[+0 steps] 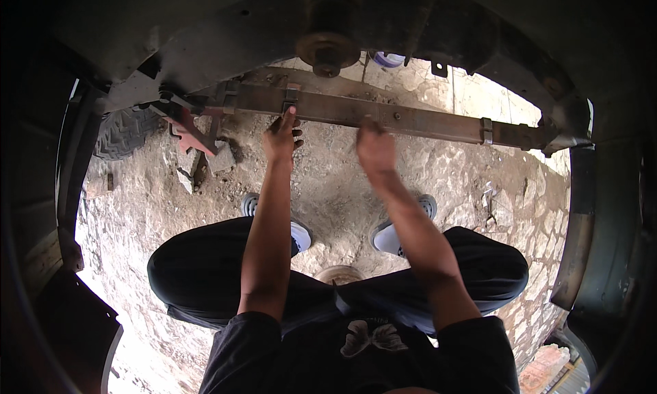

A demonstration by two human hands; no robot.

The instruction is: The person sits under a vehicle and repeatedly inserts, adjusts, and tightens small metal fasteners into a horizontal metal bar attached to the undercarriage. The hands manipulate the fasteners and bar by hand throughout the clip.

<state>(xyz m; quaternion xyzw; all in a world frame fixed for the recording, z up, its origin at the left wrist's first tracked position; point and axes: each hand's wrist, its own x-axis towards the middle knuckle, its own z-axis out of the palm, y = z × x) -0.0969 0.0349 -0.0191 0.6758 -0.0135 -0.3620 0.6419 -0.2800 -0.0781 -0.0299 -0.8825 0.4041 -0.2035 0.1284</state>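
Note:
A long brown steel leaf spring [438, 123] runs across under the vehicle, with metal clamps around it. At the left clamp [292, 93] my left hand [279, 139] is raised, one fingertip pressed to the clamp's lower edge. Its other fingers are loosely bent and apart, and no held thing shows. My right hand [376, 151] is closed in a fist at the near edge of the spring, right of the middle. Motion blurs it, and what it may grip is hidden. Another clamp [486, 130] sits toward the right end.
Dark vehicle frame [479, 24] arches close overhead and down both sides. A tyre [126, 134], a red metal stand [195, 137] and broken blocks [220, 158] are at the left. I squat on rough stony ground [335, 195]; a round metal piece [340, 273] lies between my feet.

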